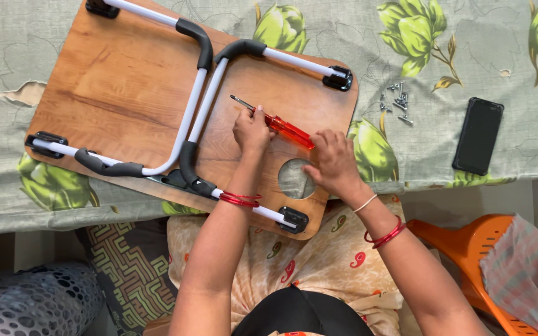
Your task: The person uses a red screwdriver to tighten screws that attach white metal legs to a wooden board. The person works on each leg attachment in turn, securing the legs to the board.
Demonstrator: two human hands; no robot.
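While an overturned wooden lap table (119,93) lies on a floral green bedsheet (456,37), the person's left hand (251,129) has its fingers closed around the red-handled screwdriver (275,123), whose metal tip points up and left over the wood just beside the folded white legs (194,112). Nearby, the right hand (334,163) rests on the board next to the round cup hole (295,178), fingers curled loosely and touching the end of the screwdriver's handle; whether they grip it cannot be told. Red bangles (239,199) circle both wrists. To the right of the board, a small heap of screws (396,102) sits on the sheet, with a black phone (478,135) further right. An orange plastic chair (468,246) stands below, at the lower right.
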